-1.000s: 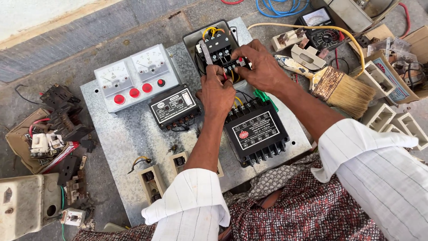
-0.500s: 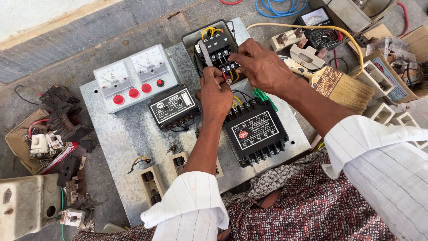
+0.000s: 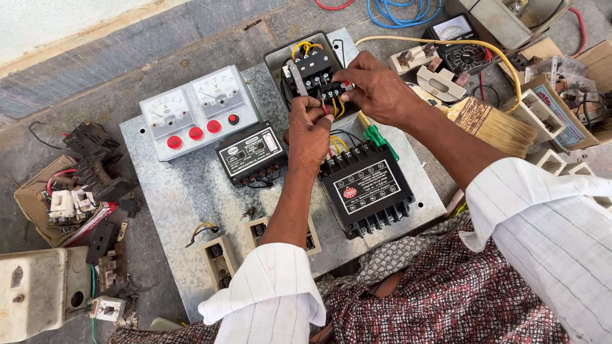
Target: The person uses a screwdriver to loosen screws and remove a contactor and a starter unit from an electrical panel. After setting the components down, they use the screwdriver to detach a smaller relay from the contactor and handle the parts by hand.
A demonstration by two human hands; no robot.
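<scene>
A grey metal panel (image 3: pixel 185 197) lies on the floor and carries several electrical parts. My left hand (image 3: pixel 309 130) pinches red and yellow wires (image 3: pixel 330 107) just below a black contactor (image 3: pixel 312 70) that sits in a grey box at the panel's top. My right hand (image 3: pixel 376 89) rests on the contactor's right side, fingertips at its lower terminals. A green-handled screwdriver (image 3: pixel 377 139) lies under my right wrist. Below my hands sits a large black relay box (image 3: pixel 370 188) with yellow wires running into its top.
A meter box with two dials and red buttons (image 3: pixel 197 114) and a small black module (image 3: pixel 252 153) sit on the panel's left. A paintbrush (image 3: pixel 494 124), multimeter (image 3: pixel 459 44), blue cable (image 3: pixel 401 13) and white switch parts lie to the right. Black scrap parts (image 3: pixel 95 165) lie to the left.
My right hand has shifted slightly along the contactor's right side. My left hand stays at the wires below it, fingers adjusted a little.
</scene>
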